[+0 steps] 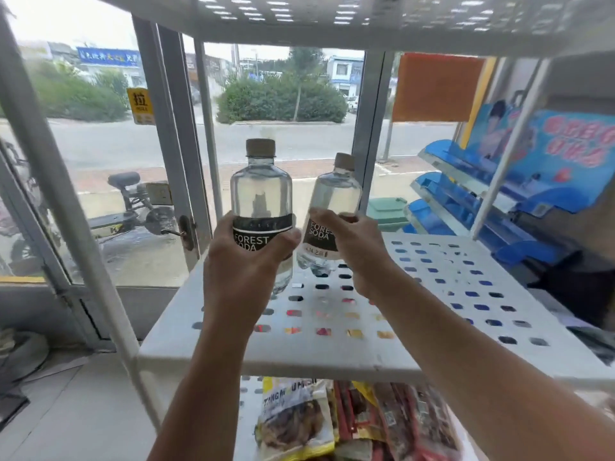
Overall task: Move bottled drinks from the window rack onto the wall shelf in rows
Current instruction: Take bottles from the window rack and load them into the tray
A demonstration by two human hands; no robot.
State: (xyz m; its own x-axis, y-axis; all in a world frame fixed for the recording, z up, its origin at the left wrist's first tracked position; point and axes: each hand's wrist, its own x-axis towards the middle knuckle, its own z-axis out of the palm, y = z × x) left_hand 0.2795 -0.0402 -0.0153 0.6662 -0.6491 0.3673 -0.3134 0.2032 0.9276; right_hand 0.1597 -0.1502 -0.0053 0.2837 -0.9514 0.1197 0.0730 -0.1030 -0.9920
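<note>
Upright clear bottle (pixel 261 191): left hand (pixel 248 261) clamped | tilted bottle (pixel 336 194): right hand (pixel 352 247) clamped | perforated shelf (pixel 432 294) maybe touching

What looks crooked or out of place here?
Only the right bottle: the right hand grips it tilted, top leaning right, while the left hand holds the left bottle upright. Both are capped; nothing spilled on the white shelf.

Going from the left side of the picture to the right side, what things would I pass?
A parked scooter → door handle → upright bottle, held by the left hand → tilted bottle, held by the right hand → green bin → blue display rack.
</note>
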